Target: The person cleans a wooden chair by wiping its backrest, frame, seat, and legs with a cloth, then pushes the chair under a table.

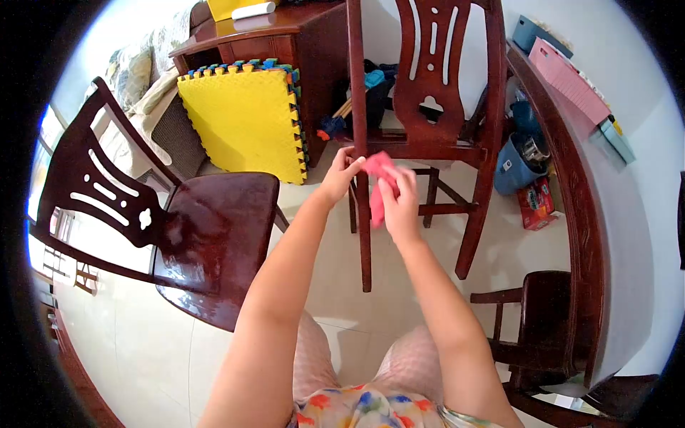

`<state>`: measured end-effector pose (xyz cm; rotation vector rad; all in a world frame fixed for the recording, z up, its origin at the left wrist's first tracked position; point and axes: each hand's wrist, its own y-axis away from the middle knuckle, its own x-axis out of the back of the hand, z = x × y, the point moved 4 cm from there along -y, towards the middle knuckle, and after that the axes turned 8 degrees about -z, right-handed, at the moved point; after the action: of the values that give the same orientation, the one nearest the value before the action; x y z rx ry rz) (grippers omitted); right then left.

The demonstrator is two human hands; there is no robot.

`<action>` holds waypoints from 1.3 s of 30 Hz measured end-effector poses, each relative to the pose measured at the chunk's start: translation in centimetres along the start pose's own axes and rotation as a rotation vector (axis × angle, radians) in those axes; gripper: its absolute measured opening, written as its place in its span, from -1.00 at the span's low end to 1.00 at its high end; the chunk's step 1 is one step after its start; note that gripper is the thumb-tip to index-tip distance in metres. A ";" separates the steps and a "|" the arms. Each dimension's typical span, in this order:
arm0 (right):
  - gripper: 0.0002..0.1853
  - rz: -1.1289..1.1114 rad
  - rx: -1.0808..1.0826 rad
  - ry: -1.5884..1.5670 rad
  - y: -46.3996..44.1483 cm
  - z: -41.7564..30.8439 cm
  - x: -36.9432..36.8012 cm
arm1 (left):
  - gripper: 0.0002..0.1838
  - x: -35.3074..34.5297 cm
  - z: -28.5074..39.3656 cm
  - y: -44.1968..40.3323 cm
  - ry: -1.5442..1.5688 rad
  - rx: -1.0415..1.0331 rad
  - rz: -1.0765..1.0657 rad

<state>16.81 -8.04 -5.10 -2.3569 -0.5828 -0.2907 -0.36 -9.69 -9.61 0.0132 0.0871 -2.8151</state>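
A dark red wooden chair (pixel 429 85) stands in front of me with its carved back facing me. My left hand (pixel 338 178) is closed around its left post, just below seat height, with the thumb by the cloth. In my right hand (pixel 402 205) is a pink cloth (pixel 377 165), bunched against the same post. The cloth and right fingers are slightly blurred. Part of the cloth hangs below the fingers, beside the chair leg.
Another dark chair (pixel 221 235) stands on the left. Yellow foam mats (pixel 242 118) lean against a wooden cabinet (pixel 314 43). Along the right runs a long table (pixel 606 214) with a pink basket (pixel 569 80); a blue bin (pixel 510 170) and red box (pixel 536 205) sit beneath.
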 end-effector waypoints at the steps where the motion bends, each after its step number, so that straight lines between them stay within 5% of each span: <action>1: -0.71 0.009 0.030 0.011 -1.3 -0.3 -0.8 | -0.43 0.3 -0.1 0.1 0.001 -0.005 -0.028; 4: -0.76 0.005 0.122 0.091 -2.4 -0.4 -3.5 | -0.48 0.4 -0.1 0.6 0.042 0.045 -0.102; 9: -0.78 0.020 0.094 0.118 1.3 2.4 -4.8 | -0.21 1.4 -2.0 0.5 0.302 0.109 -0.264; 12: -0.68 -0.083 0.057 0.309 6.1 3.1 -4.8 | -0.28 0.0 0.0 1.4 0.203 0.181 -0.127; 15: -0.59 -0.150 0.049 0.432 9.8 3.3 -5.6 | -0.16 -0.9 -2.4 0.5 -0.046 0.016 0.033; 22: -0.65 -0.366 -0.031 0.531 21.5 6.6 -5.8 | -0.06 -3.6 -2.0 1.6 -0.361 -0.139 0.259; 24: -0.71 -0.402 -0.279 0.380 24.5 7.5 -5.4 | -0.05 -3.9 -1.5 1.7 -0.359 -0.104 0.267; 26: -0.74 -0.441 -0.133 0.425 25.7 7.2 -4.7 | -0.05 -3.9 -1.9 1.7 -0.380 -0.134 0.281; 39: -0.68 0.035 -0.041 0.336 11.9 2.6 -4.8 | -0.08 -3.0 -1.9 1.4 -0.503 -0.224 0.271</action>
<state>18.46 -15.83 -15.55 -2.2852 -0.3759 -0.6720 2.93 -9.90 -11.55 -0.6747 0.2582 -2.4401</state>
